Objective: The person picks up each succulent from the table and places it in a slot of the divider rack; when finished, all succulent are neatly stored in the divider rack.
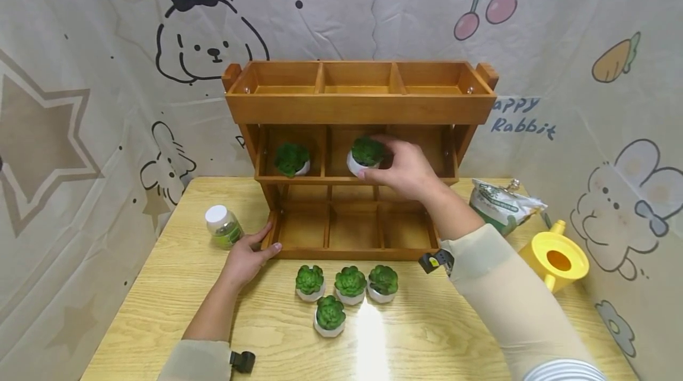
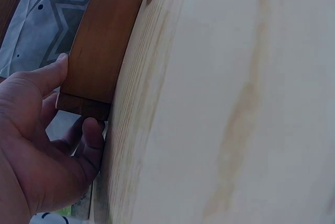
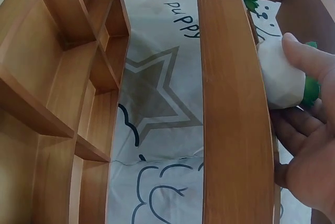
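Note:
A three-tier wooden shelf (image 1: 361, 109) with divided compartments stands on the table. My right hand (image 1: 407, 169) holds a potted succulent (image 1: 367, 153) at the middle compartment of the middle tier. Its white pot (image 3: 282, 75) shows between thumb and fingers in the right wrist view. Another potted succulent (image 1: 292, 159) sits in that tier's left compartment. My left hand (image 1: 249, 258) grips the lower left front corner of the shelf; the left wrist view shows thumb and fingers around the wooden corner (image 2: 86, 96). Several potted succulents (image 1: 350, 284) stand on the table before the shelf.
Left of the shelf is a clear jar (image 1: 226, 231) with a white lid and green contents. On the right stand a white and green bag (image 1: 501, 206) and a yellow watering can (image 1: 546, 256). Printed cloth (image 1: 331, 7) hangs behind the table (image 1: 160, 310).

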